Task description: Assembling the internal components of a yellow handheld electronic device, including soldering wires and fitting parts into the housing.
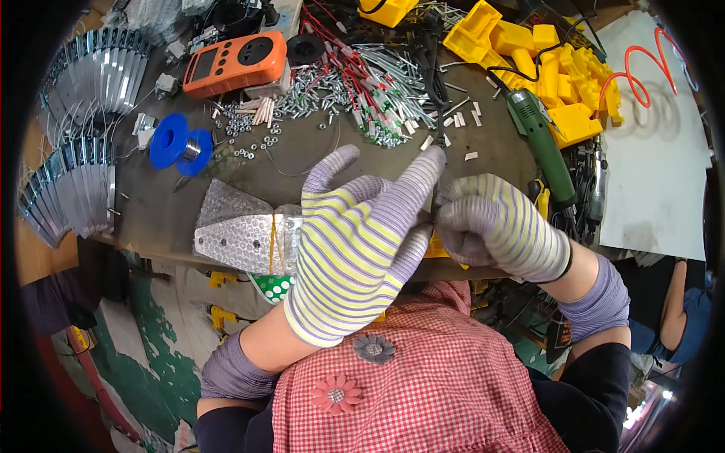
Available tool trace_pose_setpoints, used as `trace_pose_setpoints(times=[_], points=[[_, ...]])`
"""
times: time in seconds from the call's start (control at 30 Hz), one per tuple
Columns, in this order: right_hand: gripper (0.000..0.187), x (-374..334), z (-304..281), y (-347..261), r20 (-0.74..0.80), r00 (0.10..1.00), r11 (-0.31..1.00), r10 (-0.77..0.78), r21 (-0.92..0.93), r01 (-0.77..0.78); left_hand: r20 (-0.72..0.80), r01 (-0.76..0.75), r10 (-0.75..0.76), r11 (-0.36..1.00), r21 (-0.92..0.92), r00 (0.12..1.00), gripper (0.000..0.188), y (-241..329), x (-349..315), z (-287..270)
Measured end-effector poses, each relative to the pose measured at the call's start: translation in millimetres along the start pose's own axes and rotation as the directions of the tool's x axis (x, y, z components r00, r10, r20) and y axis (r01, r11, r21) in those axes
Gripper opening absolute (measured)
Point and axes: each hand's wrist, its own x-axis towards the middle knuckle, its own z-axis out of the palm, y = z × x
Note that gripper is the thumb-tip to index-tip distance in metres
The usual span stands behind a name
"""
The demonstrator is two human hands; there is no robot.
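Both my hands wear striped knitted gloves and meet at the table's front edge. My left hand (355, 234) has its index and outer finger stretched out, while the middle ones bend under and the thumb points toward the right hand. My right hand (498, 223) is closed, its fingertips pinched beside the left thumb. What lies between the fingers is hidden. Part of a yellow plastic piece (436, 247) shows beneath the hands. A black cable (434, 83) comes down from the back to the left index fingertip. Small white sleeves (471, 156) lie just beyond the hands.
Left of my hands lies a bubble-wrap packet (234, 238); behind it are a blue wire spool (181, 145) and an orange meter (236, 64). Screws and red wires (370, 83) heap at the back. A green electric screwdriver (542, 143) and yellow plastic housings (570, 90) are at right.
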Motion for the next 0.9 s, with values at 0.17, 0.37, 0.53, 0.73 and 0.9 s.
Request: trace_pose_setpoints(times=[0.17,0.37,0.53,0.73,0.9], points=[[0.021,-2.3,-0.6,-17.7,-0.302,0.945,0.947,-0.125,-0.321,0.022,-0.081,0.005,-0.015,0.992,-0.125,0.997,0.067,-11.4,-3.9,8.9],[0.009,2.7,4.7,-1.3,-0.132,0.932,0.775,-0.338,-0.602,0.195,-0.041,-0.028,0.026,0.998,-0.056,0.999,0.068,-8.3,-1.4,8.5],[0.005,2.0,-11.1,-36.9,0.084,0.823,0.771,0.561,0.309,-0.557,-0.023,0.021,-0.023,0.994,-0.111,0.999,0.069,-10.8,-3.5,8.4],[0.012,-4.6,10.3,-7.2,-0.132,0.979,0.883,-0.158,-0.462,0.081,-0.002,-0.059,0.059,0.994,-0.088,0.998,0.07,-5.9,-0.6,8.3],[0.015,18.7,-30.4,8.7,-0.22,0.735,0.415,-0.641,-0.905,0.092,0.045,0.066,-0.06,0.986,-0.152,0.997,0.065,-7.5,-0.8,2.4]])
